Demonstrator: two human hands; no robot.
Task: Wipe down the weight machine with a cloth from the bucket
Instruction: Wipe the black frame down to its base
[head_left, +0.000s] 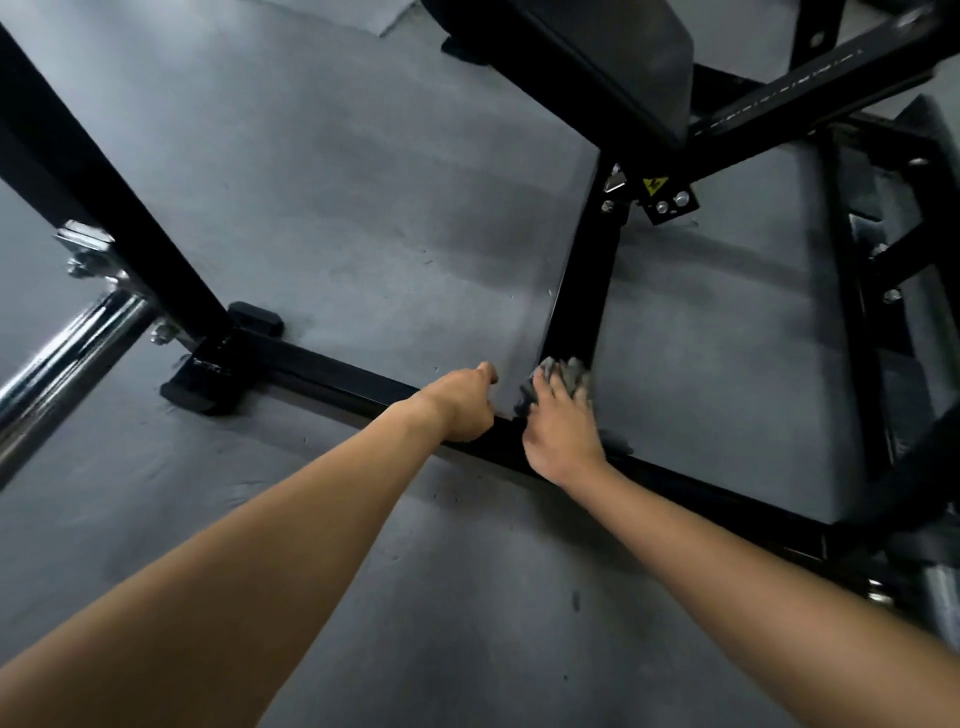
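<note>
The crumpled grey cloth lies on the black weight machine under the flat, pressing right hand. The left hand is curled, its grip unclear. The yellow sticker is unreadable.

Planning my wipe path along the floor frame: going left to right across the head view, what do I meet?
chrome bar → nearer rubber foot → left hand → right hand, fingers on the grey cloth → yellow warning sticker

Dim, cool light; soft shadows beneath the weight machine; chrome bar glares (motion-blurred); edges bow.
</note>
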